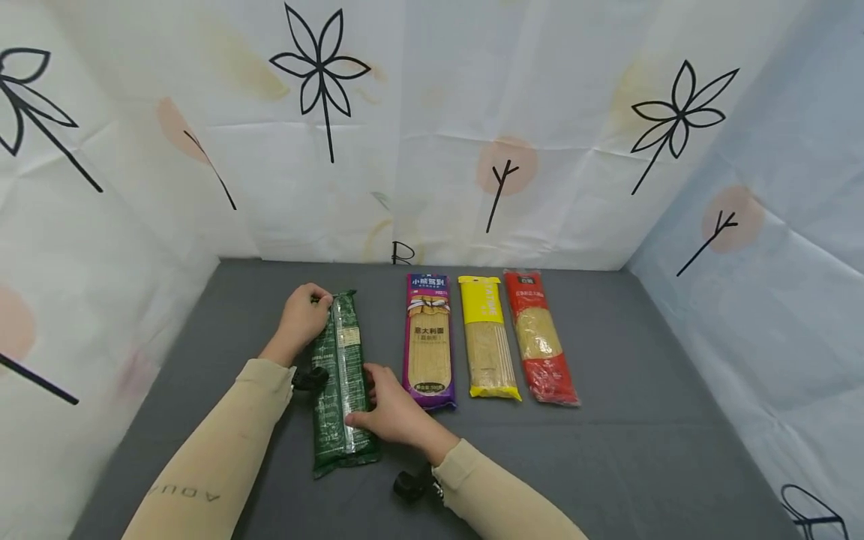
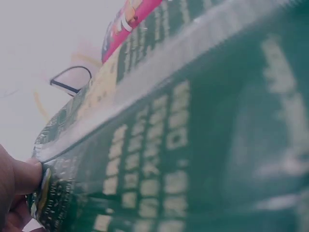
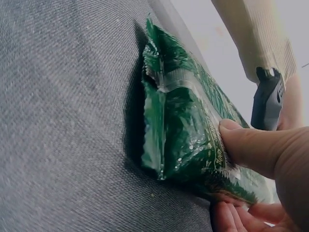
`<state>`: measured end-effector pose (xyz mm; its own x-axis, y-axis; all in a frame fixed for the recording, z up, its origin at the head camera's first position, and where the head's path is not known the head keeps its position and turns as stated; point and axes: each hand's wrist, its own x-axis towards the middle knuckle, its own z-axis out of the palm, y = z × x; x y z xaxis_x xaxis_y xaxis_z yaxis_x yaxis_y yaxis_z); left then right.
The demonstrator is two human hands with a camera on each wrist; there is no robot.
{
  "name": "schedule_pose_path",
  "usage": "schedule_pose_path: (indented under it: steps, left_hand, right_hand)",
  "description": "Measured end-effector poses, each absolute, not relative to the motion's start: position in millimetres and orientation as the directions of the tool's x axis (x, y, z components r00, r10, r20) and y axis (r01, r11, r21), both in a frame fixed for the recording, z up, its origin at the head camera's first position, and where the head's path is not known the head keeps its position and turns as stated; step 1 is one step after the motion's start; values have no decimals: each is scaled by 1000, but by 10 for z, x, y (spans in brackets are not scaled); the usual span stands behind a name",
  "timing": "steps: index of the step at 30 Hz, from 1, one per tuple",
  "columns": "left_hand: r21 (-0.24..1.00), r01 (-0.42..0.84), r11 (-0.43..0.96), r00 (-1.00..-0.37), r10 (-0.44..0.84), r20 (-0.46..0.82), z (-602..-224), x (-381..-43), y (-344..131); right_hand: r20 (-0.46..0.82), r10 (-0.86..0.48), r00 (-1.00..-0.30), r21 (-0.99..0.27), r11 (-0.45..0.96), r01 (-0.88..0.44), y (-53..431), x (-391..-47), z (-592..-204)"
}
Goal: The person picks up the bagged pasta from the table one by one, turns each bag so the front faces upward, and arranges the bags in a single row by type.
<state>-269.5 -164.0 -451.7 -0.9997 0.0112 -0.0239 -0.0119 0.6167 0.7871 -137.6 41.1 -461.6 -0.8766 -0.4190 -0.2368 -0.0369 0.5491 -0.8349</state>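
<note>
A long green packet (image 1: 337,397) lies lengthwise on the grey table, its printed side and pale centre seam facing up. My left hand (image 1: 306,315) pinches its far end at the left corner; in the left wrist view the thumb (image 2: 26,176) presses on the wrapper there. Lower down, my right hand (image 1: 394,409) grips the right edge, its thumb (image 3: 248,147) on top and its fingers (image 3: 231,217) at the side and partly hidden beneath. In the right wrist view the crimped near end of the green packet (image 3: 183,125) faces the camera.
To the right lie a purple spaghetti packet (image 1: 430,345), a yellow pasta packet (image 1: 484,345) and a red pasta packet (image 1: 541,337), roughly side by side. White patterned cloth (image 1: 432,150) hangs behind and along both sides of the grey table (image 1: 607,465).
</note>
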Motion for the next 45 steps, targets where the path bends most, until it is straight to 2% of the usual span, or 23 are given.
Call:
schedule_pose_path:
  steps: [6, 12, 28, 40, 45]
  left_hand:
    - [808, 57, 586, -997, -13, 80, -4430, -2628, -1586]
    - [817, 85, 570, -992, -28, 123, -4369, -2611, -1553]
    - [859, 63, 508, -986, -101, 132, -3952, -2607, -1425]
    - [865, 77, 495, -979, -125, 159, -3919, -2612, -1367]
    - [858, 106, 503, -978, -105, 182, -3909, -2622, -1363]
  right_hand:
    - [-256, -421, -870, -856, 516, 2, 451, -1398, -4628]
    - [-265, -418, -869, -873, 486, 32, 468, -1418, -4658]
    - [-196, -417, -888, -952, 297, 71, 576, -1459, -4506]
    - [-135, -477, -868, -987, -14, 161, 544, -1483, -4546]
    - [-115, -452, -884, -982, -83, 170, 516, -1481, -4558]
